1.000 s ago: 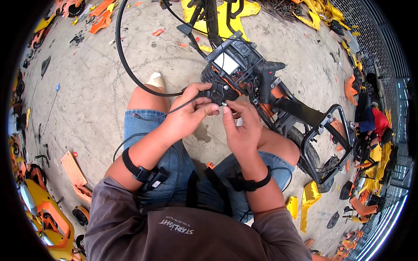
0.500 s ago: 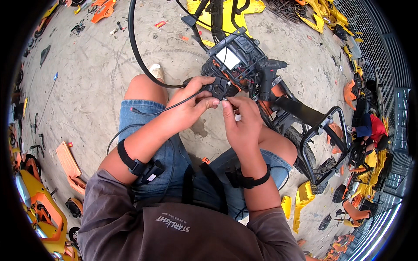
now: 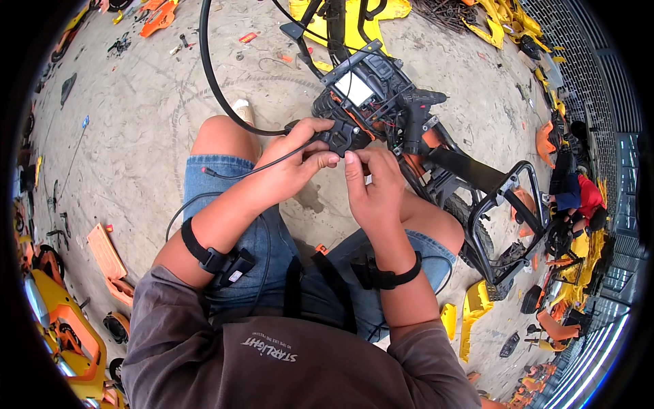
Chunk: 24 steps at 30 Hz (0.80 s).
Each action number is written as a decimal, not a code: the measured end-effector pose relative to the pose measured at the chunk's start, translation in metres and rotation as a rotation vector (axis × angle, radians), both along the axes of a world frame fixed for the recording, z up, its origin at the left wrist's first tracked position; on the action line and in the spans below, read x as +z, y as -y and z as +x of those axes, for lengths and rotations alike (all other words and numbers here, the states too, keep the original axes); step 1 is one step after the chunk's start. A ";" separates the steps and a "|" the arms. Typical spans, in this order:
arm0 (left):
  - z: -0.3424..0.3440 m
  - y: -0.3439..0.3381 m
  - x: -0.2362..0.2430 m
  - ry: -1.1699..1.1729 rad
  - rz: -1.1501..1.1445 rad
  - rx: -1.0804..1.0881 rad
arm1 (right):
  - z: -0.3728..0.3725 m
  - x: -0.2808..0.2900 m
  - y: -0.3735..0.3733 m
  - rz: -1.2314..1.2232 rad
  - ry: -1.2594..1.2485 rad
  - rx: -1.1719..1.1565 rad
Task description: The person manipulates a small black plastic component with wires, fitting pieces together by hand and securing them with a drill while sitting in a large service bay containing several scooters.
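My left hand grips a black moulded fitting, with fingers behind it and thumb along its near edge. A thick black cable loops down to that hand, and a thinner cable with a reddish plug crosses my left forearm. Thumb and fingertips of my right hand are pinched together at the fitting's near right edge; what they hold is hidden. Just beyond is a black vehicle frame carrying a boxy unit with a white label. A black power drill rests on the frame.
Yellow body panels lie under the frame's far end, others near my right knee. An orange panel is on the concrete at left. Another person in red crouches at far right among piled parts.
A small silver bolt end that showed at my right fingertips is now out of sight. The right fingertips have shifted slightly against the fitting; the left hand keeps its grip.
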<state>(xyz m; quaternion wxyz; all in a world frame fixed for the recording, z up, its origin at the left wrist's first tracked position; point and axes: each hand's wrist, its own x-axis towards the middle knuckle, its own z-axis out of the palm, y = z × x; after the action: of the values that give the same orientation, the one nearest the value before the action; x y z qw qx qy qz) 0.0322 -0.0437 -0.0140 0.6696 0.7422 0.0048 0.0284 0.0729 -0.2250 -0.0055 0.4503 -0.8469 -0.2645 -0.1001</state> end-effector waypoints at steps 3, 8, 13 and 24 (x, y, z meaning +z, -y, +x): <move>0.000 0.000 0.002 -0.009 0.000 -0.026 | 0.000 0.000 0.000 0.020 -0.014 0.011; 0.000 0.000 0.000 -0.042 -0.115 -0.059 | 0.000 -0.001 -0.002 -0.012 -0.019 -0.015; -0.001 0.001 0.005 -0.095 -0.218 -0.076 | 0.003 0.002 0.003 -0.027 -0.033 0.025; -0.004 -0.003 0.006 -0.110 -0.351 -0.049 | 0.057 -0.022 0.047 0.385 -0.516 -0.377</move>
<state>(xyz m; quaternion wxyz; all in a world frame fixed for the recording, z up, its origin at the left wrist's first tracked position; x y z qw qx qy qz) 0.0284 -0.0408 -0.0077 0.7880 0.6143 0.0282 -0.0299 0.1304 -0.2719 -0.0278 0.6268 -0.7780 0.0419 -0.0124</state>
